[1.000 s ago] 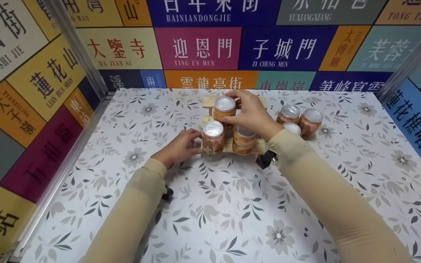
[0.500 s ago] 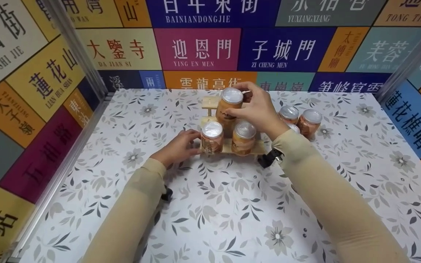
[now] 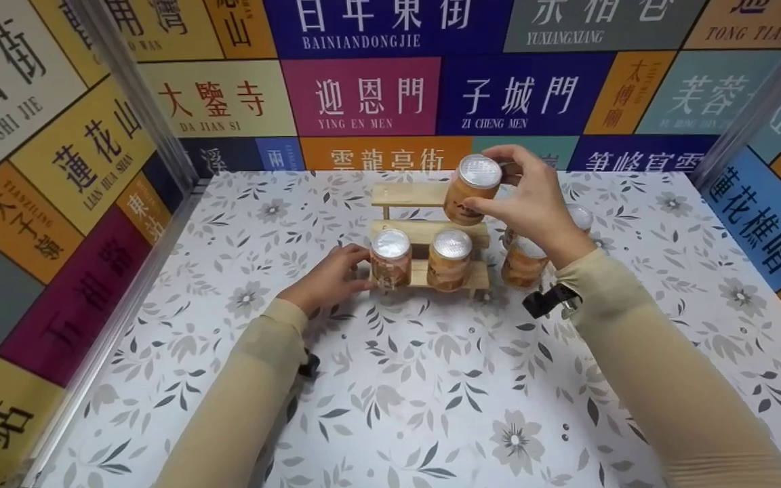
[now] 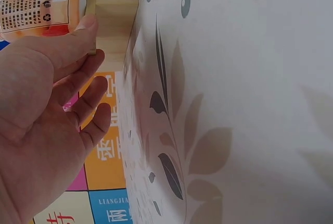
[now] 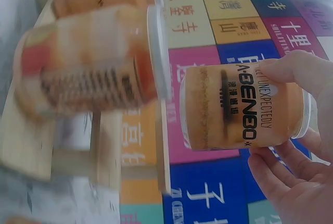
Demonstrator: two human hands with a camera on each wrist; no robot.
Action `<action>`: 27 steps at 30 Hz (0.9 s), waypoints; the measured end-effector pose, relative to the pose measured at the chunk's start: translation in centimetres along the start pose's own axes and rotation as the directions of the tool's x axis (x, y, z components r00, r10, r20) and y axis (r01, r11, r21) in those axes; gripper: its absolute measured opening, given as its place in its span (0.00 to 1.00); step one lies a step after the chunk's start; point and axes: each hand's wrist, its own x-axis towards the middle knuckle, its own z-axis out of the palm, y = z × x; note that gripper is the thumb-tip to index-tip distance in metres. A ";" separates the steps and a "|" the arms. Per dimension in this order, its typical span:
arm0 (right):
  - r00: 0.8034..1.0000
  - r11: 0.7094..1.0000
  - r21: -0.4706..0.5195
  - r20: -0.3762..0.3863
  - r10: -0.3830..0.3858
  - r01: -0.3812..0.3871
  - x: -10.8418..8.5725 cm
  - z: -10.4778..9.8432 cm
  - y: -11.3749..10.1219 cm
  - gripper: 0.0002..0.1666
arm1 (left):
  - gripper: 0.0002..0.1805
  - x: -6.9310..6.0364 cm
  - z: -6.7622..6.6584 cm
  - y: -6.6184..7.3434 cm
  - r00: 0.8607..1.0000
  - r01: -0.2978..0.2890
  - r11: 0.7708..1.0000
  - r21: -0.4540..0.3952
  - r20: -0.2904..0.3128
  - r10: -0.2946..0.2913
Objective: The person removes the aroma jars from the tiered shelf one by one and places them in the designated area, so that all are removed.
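Note:
My right hand grips an orange can with a silver lid, tilted and raised by the right end of the wooden rack's top tier. In the right wrist view, thumb and fingers pinch that can near its lid. Two cans, a left one and a right one, stand upright on the bottom tier. My left hand is at the rack's left end; in the left wrist view its thumb and index finger pinch the tier's edge beside the can.
Right of the rack, more cans stand on the flowered tabletop, one in front and another behind, partly hidden by my right hand. Walls with coloured lettered panels enclose the table at the back and sides.
My right hand has lifted the can off the rack's middle area and carried it up and to the right, uncovering the middle tier. My left hand has stayed in place.

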 end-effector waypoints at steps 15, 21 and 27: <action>0.991 0.985 -0.109 -0.042 0.127 -0.131 -4.7 -6.7 1.9 0.43 | 0.33 0.0 0.0 0.0 1.000 -0.001 1.000 0.011 -0.015 0.001; 0.980 0.970 -0.148 -0.080 0.181 -0.192 -6.0 -8.6 3.3 0.43 | 0.32 0.1 -0.2 0.2 1.000 0.020 0.999 0.032 0.001 -0.020; 0.973 0.957 -0.188 -0.108 0.205 -0.222 -7.1 -10.2 5.2 0.43 | 0.33 0.2 0.0 0.3 1.000 0.022 0.999 0.024 0.001 -0.022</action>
